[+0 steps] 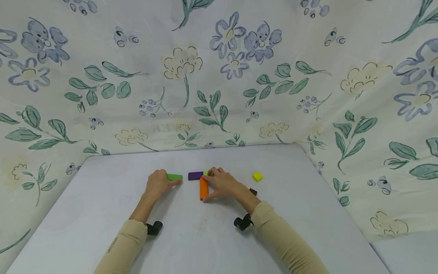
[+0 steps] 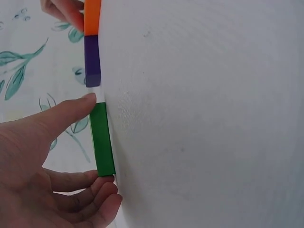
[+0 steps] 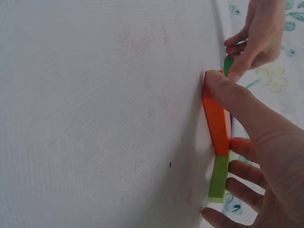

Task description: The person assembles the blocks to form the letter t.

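Observation:
My left hand (image 1: 158, 185) pinches a long green block (image 1: 175, 177) at its ends, thumb on one end and fingertips at the other, as the left wrist view shows. My right hand (image 1: 222, 184) holds an orange block (image 1: 203, 189) lengthwise, the thumb on its near end and fingers by its far end. A purple block (image 1: 195, 176) lies just beyond the orange one, with a small gap between it and the green block. Beside the right fingers sits a light green block (image 3: 218, 178), partly covered by the hand in the head view.
A yellow block (image 1: 257, 176) lies on the white table (image 1: 191, 243) to the right. Near the right wrist, a dark block (image 1: 253, 191) is partly hidden by the arm. Behind the table hangs a flower-patterned cloth (image 1: 154, 95). Each wrist carries a black camera (image 1: 243, 222).

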`<state>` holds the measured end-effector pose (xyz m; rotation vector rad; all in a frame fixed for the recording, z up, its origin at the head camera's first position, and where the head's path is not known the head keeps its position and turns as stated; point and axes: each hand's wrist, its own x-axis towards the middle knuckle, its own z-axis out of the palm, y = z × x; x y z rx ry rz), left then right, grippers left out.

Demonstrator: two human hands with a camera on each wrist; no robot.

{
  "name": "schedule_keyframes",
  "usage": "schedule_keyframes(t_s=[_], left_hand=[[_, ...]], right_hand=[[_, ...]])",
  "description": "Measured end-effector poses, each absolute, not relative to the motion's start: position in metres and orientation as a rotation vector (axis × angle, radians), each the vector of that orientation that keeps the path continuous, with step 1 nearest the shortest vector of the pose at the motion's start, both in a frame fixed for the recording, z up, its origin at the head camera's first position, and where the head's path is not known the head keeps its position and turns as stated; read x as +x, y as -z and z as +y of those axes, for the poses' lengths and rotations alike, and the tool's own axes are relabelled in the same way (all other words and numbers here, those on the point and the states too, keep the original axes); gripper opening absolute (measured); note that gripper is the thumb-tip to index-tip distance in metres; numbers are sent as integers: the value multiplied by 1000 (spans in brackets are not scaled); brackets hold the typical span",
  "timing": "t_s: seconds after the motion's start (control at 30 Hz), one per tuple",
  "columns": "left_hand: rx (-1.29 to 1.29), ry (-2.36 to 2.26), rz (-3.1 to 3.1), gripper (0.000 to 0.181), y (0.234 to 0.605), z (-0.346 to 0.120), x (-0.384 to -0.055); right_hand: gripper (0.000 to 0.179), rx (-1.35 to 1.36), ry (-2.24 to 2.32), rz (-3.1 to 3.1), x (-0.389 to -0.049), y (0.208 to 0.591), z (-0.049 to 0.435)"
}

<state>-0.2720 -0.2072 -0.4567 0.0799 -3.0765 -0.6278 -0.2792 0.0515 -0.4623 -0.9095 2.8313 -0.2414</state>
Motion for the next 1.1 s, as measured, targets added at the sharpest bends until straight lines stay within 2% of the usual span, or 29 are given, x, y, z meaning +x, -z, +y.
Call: schedule_keyframes(t_s=[0.7, 1.1], left_hand=[[-57, 663, -2979, 52, 450, -205, -277], [-97, 715, -2961, 59, 442, -196, -282]], right_hand=[[91, -912, 243, 2831, -279, 464, 52], [92, -924, 260, 2832, -278, 463, 52]])
